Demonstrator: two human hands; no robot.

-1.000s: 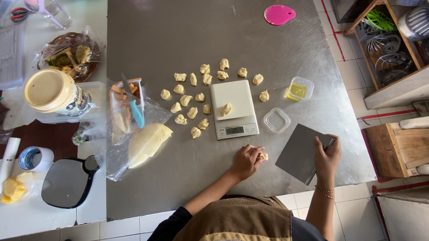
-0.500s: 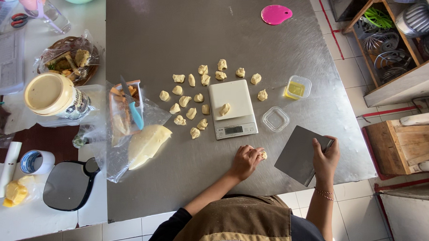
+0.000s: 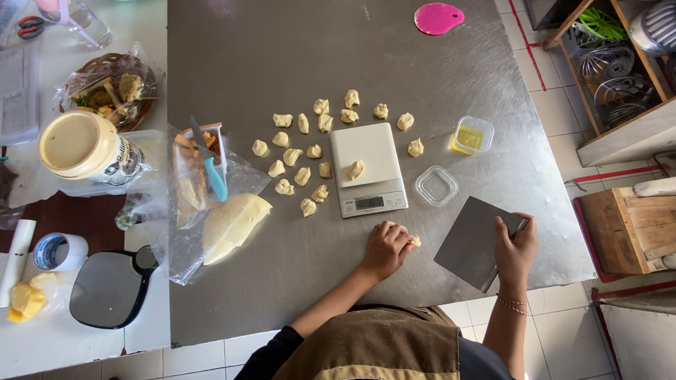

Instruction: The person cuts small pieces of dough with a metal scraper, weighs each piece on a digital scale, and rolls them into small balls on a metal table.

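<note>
Pale dough piece mostly hidden under left hand grip, right hand grip clasping grey scraper.

Your left hand rests curled on the steel desk, covering a small dough piece that shows at your fingertips. Your right hand grips a flat grey scraper by its edge, blade lying on the desk. Just beyond your left hand stands a white scale bearing one dough lump; cut pieces lie scattered beside it.
</note>
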